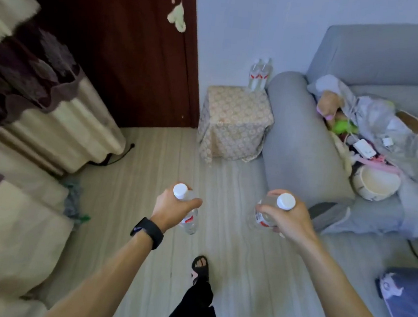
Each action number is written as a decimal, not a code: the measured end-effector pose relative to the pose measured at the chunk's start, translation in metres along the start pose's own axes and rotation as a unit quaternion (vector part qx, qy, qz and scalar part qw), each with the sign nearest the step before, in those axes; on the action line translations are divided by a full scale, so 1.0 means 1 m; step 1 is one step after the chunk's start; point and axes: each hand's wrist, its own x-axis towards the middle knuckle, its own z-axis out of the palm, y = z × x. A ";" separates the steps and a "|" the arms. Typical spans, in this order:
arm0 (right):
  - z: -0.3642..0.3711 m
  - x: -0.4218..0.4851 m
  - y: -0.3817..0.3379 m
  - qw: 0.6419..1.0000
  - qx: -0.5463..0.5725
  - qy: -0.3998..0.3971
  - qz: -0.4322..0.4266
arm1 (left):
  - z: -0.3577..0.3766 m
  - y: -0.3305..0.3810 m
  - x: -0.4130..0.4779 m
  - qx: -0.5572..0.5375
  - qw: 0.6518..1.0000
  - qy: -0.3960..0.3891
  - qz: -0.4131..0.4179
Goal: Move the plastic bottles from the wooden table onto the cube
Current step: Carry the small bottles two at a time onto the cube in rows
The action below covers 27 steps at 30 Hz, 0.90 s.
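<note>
Left hand [171, 208] grips clear left bottle [191, 222]; right hand [289, 219] grips white-capped right bottle [263, 217].

Both bare arms stretch out in front, a bit apart. The left grip [171, 210], with a black band [147, 232] on its wrist, curls round the left bottle [191, 222] near its cap. The right grip [288, 218] holds the right bottle [263, 217] the same way.
</note>
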 end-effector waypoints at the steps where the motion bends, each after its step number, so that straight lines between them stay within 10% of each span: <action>1: 0.004 0.019 -0.014 1.000 0.004 -0.001 -0.002 | -0.001 0.011 0.025 0.003 1.000 -0.006 0.001; 27: -0.005 0.557 -0.240 0.995 -0.086 -0.038 0.025 | 0.072 0.311 0.536 -0.101 0.993 -0.030 -0.051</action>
